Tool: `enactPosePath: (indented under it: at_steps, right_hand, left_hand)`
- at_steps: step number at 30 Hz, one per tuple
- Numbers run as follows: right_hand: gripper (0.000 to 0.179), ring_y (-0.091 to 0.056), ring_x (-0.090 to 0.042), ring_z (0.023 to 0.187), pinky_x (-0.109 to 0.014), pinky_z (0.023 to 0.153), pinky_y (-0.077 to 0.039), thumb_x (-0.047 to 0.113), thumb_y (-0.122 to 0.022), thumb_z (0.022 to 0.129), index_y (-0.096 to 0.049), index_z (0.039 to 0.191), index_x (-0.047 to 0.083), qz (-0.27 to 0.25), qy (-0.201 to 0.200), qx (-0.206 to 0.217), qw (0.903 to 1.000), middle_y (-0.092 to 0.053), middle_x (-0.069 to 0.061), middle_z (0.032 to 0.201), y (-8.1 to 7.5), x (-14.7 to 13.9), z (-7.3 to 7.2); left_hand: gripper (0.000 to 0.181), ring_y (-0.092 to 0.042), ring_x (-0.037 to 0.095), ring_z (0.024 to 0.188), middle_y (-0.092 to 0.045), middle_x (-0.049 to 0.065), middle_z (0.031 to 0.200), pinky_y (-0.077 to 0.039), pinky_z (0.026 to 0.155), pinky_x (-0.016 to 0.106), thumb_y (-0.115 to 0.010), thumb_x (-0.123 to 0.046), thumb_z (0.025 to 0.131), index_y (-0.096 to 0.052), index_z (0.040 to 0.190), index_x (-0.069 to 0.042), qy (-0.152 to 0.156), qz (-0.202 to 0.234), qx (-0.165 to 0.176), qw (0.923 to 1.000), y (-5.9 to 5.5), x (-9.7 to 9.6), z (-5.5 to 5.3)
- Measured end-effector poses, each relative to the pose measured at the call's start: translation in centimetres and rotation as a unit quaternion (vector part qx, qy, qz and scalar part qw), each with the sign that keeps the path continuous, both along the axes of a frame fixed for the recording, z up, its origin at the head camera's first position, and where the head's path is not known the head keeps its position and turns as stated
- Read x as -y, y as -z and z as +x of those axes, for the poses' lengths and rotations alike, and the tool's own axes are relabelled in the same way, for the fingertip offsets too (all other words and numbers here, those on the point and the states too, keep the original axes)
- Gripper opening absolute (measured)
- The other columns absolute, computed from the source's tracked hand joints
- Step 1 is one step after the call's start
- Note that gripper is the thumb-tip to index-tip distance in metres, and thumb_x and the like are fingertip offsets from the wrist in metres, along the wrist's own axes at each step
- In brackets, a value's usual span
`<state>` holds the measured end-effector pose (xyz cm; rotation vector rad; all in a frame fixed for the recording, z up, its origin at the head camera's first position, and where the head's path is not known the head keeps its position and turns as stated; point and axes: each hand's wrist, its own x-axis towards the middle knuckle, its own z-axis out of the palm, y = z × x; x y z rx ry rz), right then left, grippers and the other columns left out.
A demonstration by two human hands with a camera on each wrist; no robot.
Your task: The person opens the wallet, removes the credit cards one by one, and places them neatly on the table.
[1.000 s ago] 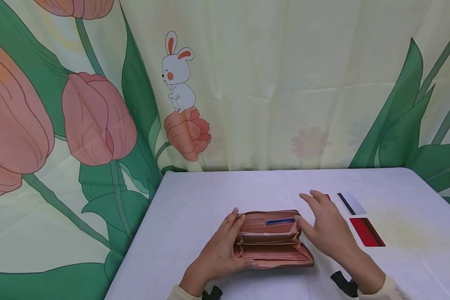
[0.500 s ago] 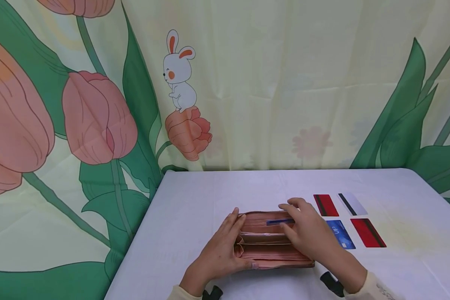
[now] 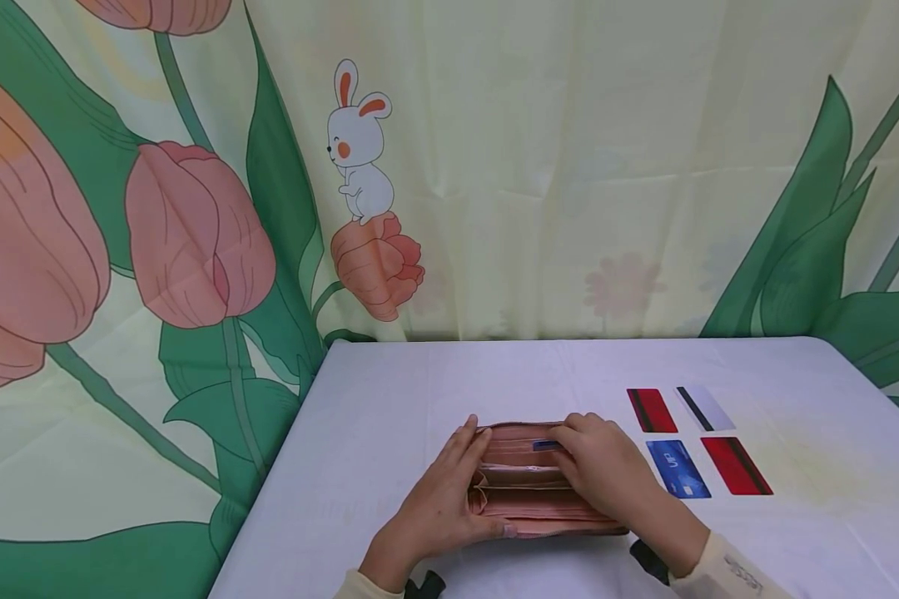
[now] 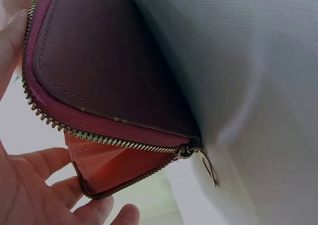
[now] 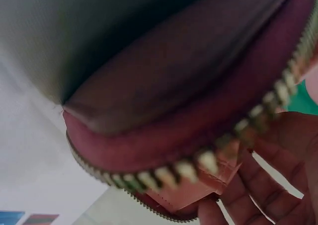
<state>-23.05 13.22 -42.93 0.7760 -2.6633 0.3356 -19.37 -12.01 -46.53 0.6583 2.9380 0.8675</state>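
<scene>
An unzipped pink wallet (image 3: 528, 499) stands on the table with its pleated compartments facing up; its dark outer side (image 4: 114, 61) and brass zipper fill much of both wrist views. My left hand (image 3: 442, 507) grips the wallet's left end, thumb along the near edge and fingers over the far one. A blue card (image 3: 545, 445) shows in a slot of the far inner wall. Over the right part of the wallet, my right hand (image 3: 607, 466) has its thumb and index finger at this card, pinching it. The card's right part is hidden under that hand.
To the right lie a red card (image 3: 653, 411) and a pale card with a dark stripe (image 3: 706, 408). Nearer are a blue bank card (image 3: 677, 468) and another red card (image 3: 737, 465). A white cloth covers the table (image 3: 389, 399); a printed curtain (image 3: 539, 166) hangs behind.
My right hand has moved left from the wallet's right edge to the blue card in the slot, uncovering the loose cards on the table. My left hand has kept its grip.
</scene>
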Motion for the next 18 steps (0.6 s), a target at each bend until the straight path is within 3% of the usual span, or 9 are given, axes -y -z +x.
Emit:
enactPosePath:
  at_steps: [8, 18]
  right_hand:
    - [0.021, -0.065, -0.017, 0.074, -0.039, 0.072, -0.060, 0.016, -0.086, 0.084, -0.079, 0.103, 0.009, 0.024, 0.028, 0.013, 0.9993, -0.069, -0.003, 0.087, -0.01, 0.16, -0.29]
    - [0.020, -0.063, -0.017, 0.070, -0.037, 0.067, -0.057, 0.017, -0.087, 0.084, -0.079, 0.101, 0.009, 0.034, 0.029, 0.016, 0.9989, -0.068, -0.003, 0.084, 0.19, 0.13, -0.77]
  left_hand:
    - [0.121, -0.019, 0.031, 0.160, -0.008, 0.003, 0.176, -0.039, 0.117, 0.056, -0.085, -0.068, 0.074, -0.026, 0.167, -0.018, 0.001, 0.001, -0.007, 1.0000, 0.07, 0.01, -0.06]
    - [0.122, -0.020, 0.031, 0.160, -0.008, 0.003, 0.176, -0.039, 0.117, 0.056, -0.084, -0.069, 0.074, -0.025, 0.167, -0.018, 0.002, 0.001, -0.008, 1.0000, 0.11, -0.02, -0.15]
